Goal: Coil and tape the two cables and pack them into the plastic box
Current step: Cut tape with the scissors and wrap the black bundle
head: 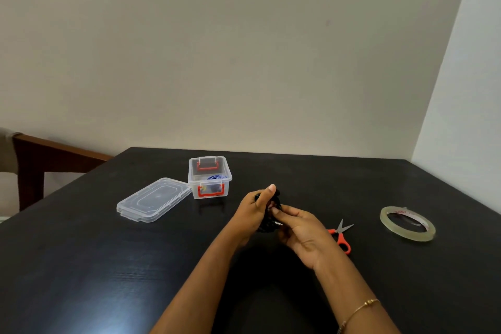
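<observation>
A coiled black cable (267,224) is held between both hands above the middle of the dark table. My left hand (253,213) grips the coil from the left with the thumb raised. My right hand (299,230) pinches the coil from the right, near a small metal plug end. Much of the cable is hidden by the fingers. The clear plastic box (210,177) with red latches stands open behind the hands, with a blue cable (215,177) inside it.
The box's clear lid (154,199) lies flat left of the box. Red-handled scissors (340,236) lie just right of my right hand. A roll of clear tape (407,223) sits further right. A wooden chair (35,163) stands beyond the dark table's (108,266) left edge.
</observation>
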The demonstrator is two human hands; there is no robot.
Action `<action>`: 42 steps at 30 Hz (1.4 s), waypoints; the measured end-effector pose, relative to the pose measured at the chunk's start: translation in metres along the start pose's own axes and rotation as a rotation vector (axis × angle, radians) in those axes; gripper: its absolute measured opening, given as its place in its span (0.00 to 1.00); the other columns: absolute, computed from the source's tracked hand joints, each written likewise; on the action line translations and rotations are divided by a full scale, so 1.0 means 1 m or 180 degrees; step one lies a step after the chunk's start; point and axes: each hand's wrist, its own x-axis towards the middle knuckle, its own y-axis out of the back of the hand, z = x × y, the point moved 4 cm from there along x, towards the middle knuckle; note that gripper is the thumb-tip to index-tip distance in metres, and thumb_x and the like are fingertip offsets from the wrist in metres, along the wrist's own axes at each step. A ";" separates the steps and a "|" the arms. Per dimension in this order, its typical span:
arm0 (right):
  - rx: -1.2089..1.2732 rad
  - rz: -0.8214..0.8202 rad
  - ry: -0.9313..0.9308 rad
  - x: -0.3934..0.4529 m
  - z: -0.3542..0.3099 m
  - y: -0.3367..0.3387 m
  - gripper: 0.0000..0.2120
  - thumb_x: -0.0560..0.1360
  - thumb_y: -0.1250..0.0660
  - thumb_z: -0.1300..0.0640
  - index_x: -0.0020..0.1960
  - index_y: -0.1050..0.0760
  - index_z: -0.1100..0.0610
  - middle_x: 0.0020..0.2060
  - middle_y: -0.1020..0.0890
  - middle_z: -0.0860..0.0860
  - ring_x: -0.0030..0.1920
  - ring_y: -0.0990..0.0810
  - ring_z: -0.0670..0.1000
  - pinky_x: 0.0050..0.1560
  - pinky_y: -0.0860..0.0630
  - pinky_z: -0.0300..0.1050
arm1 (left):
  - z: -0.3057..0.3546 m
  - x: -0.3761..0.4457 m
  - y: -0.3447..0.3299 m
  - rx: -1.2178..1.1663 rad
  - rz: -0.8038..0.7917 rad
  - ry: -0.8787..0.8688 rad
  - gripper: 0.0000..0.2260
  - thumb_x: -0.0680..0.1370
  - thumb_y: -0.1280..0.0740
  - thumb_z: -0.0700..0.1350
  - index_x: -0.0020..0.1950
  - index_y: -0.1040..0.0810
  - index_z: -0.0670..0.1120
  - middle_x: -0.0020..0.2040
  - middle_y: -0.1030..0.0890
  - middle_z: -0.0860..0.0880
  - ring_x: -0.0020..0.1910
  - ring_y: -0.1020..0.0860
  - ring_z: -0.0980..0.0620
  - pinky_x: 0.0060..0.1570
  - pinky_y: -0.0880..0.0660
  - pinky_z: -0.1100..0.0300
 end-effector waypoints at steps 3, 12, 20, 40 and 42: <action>0.0147 -0.0107 -0.0106 -0.001 0.001 -0.002 0.07 0.75 0.35 0.62 0.51 0.20 0.58 0.45 0.17 0.53 0.48 0.22 0.50 0.41 0.30 0.41 | 0.000 -0.001 0.001 -0.0008 0.0009 0.0056 0.17 0.80 0.47 0.53 0.43 0.28 0.42 0.38 0.25 0.48 0.39 0.26 0.54 0.42 0.28 0.64; 0.0423 -0.0459 -0.0333 -0.003 0.002 -0.007 0.07 0.75 0.40 0.59 0.48 0.24 0.58 0.33 0.28 0.50 0.39 0.29 0.49 0.39 0.33 0.42 | -0.004 -0.001 0.004 0.0056 0.0030 0.0033 0.18 0.80 0.47 0.54 0.40 0.26 0.44 0.35 0.23 0.49 0.38 0.24 0.54 0.42 0.28 0.64; 0.0013 -0.0156 0.0090 0.000 0.001 -0.003 0.14 0.74 0.38 0.55 0.57 0.25 0.59 0.45 0.21 0.53 0.45 0.25 0.50 0.43 0.29 0.43 | -0.001 -0.004 0.008 -0.0017 0.0323 -0.0056 0.16 0.80 0.47 0.54 0.40 0.29 0.45 0.39 0.25 0.47 0.39 0.26 0.53 0.42 0.29 0.63; -0.2192 0.0362 0.1553 0.004 -0.013 -0.002 0.08 0.72 0.32 0.62 0.47 0.28 0.53 0.48 0.23 0.50 0.48 0.21 0.50 0.45 0.22 0.39 | -0.011 -0.002 0.003 0.0621 0.0533 -0.0152 0.11 0.79 0.42 0.52 0.40 0.27 0.51 0.46 0.24 0.45 0.46 0.25 0.51 0.48 0.26 0.57; -0.2568 0.0356 0.1566 0.006 -0.013 -0.002 0.08 0.73 0.33 0.61 0.49 0.29 0.53 0.47 0.23 0.49 0.46 0.22 0.47 0.44 0.24 0.37 | -0.009 -0.005 -0.001 0.0998 0.0453 -0.0274 0.10 0.79 0.41 0.51 0.39 0.27 0.54 0.47 0.25 0.46 0.45 0.25 0.53 0.46 0.27 0.60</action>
